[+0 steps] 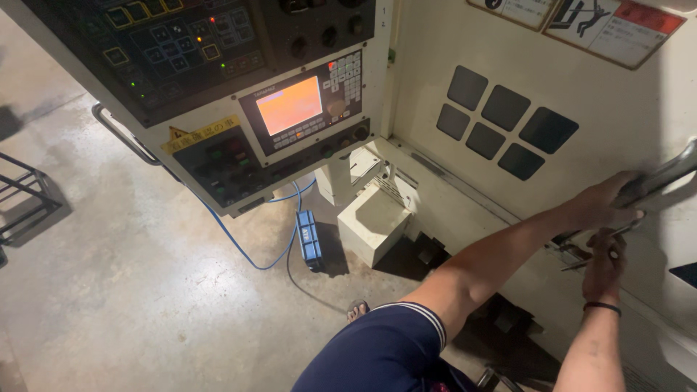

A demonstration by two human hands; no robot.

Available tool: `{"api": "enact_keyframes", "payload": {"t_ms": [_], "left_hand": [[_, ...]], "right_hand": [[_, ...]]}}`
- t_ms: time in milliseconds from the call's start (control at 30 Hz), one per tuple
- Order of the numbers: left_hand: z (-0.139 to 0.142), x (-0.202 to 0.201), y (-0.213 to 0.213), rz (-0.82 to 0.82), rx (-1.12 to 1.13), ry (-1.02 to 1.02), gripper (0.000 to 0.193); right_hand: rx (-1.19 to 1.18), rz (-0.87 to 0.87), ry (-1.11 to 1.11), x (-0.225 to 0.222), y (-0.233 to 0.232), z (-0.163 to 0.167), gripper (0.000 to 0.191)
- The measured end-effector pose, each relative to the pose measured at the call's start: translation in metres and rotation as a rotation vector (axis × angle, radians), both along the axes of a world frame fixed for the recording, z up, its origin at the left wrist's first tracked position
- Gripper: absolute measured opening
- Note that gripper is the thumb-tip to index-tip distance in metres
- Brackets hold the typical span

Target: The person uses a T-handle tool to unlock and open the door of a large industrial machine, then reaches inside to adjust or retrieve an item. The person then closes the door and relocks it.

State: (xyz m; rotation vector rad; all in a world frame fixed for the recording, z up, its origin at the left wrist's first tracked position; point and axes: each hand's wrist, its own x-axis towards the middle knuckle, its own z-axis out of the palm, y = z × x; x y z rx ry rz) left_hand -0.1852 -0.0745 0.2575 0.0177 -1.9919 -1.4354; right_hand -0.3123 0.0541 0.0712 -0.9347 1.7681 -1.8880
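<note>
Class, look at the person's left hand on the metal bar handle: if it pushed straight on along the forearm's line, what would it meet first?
The left hand is wrapped over the bar handle, so it is already touching that. Beyond it, the cream machine door would probably come next, though depth is unclear.

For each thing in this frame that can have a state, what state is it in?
Left hand: closed around the metal door handle.
Right hand: just below the handle, holding a thin metal tool.
Control panel screen: lit, glowing orange.
Control panel buttons: several lit green or amber.
Blue cable: trailing loose across the floor.
Blue box: lying on the floor.
</note>
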Motion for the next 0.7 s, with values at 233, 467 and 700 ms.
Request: {"api": "enact_keyframes", "payload": {"t_ms": [233, 467, 700], "left_hand": [[-0.0044, -0.0026, -0.0013, -0.014, 0.024, -0.025, 0.095], [-0.0071, -0.0053, -0.0005, 0.007, -0.001, -0.026, 0.092], [-0.0101, -0.0066, -0.0001, -0.039, 0.041, -0.034, 0.094]], "right_hand": [[-0.012, 0.003, 0.031, -0.0012, 0.0004, -0.0016, 0.014], [0.001, -0.010, 0.057, 0.0013, -0.0012, -0.0020, 0.014], [0.011, -0.016, -0.004, -0.0003, -0.0006, -0.0038, 0.016]]}}
